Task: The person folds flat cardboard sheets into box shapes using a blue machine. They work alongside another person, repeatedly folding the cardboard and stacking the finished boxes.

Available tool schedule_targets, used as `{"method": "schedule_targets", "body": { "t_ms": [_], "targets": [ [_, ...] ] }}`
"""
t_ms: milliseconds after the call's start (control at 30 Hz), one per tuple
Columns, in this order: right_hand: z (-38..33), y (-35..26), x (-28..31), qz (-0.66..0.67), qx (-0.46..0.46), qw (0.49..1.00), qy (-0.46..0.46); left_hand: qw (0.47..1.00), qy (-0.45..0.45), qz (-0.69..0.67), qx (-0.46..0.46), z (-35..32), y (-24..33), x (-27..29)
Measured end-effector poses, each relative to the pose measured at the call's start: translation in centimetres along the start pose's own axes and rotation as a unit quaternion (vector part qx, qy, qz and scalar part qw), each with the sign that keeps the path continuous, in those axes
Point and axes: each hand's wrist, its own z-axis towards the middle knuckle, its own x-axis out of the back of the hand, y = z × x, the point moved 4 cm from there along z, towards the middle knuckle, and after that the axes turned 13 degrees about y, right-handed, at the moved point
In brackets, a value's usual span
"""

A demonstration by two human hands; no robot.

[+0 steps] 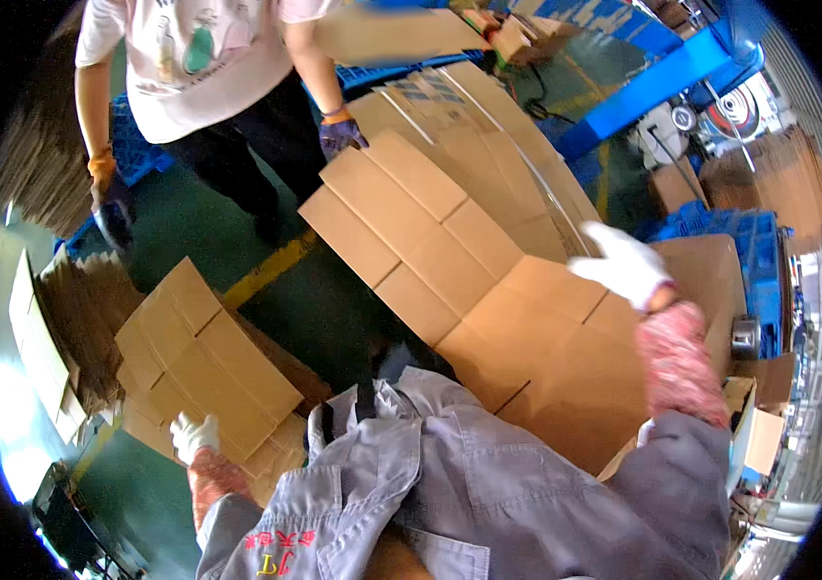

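Observation:
My right hand [623, 266], in a white glove, is open with thumb and fingers apart. It is over the far right part of a large creased cardboard sheet [556, 333]; whether it touches is unclear. That sheet bends along a fold, and its far panel [420, 227] slants up toward a co-worker. At the lower left, my left hand [194, 437], also white-gloved, has its fingers apart beside a second cardboard sheet [217, 362]. It appears to hold nothing. A co-worker's dark-gloved hand [341, 133] is at the far corner of the first sheet.
The co-worker [198, 77] stands across from me, the other gloved hand [113, 208] hanging down. More flat cardboard [488, 145] lies behind the large sheet. Cardboard stacks [92, 319] stand at the left. A blue metal beam [652, 82] and blue pallets [759, 261] are on the right.

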Motion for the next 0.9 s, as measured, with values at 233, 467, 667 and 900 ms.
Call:
{"method": "schedule_targets", "body": {
  "t_ms": [233,467,667,900],
  "targets": [
    [-17.0,1.1,-2.8,-0.138,0.000,0.977,-0.164,0.724,0.056,-0.317,-0.610,-20.7,27.8,11.2],
    [-16.0,-2.4,-5.2,-0.196,0.060,0.970,-0.128,0.351,-0.244,-0.275,-0.861,-42.2,33.4,17.8],
    [-11.0,-3.0,4.8,-0.150,0.190,0.935,0.259,0.473,-0.171,-0.227,-0.834,-44.4,32.0,21.6],
    [-3.0,6.5,15.5,0.030,-0.013,0.753,0.658,0.433,-0.351,-0.690,-0.462,-32.9,29.3,36.9]
  ]
}}
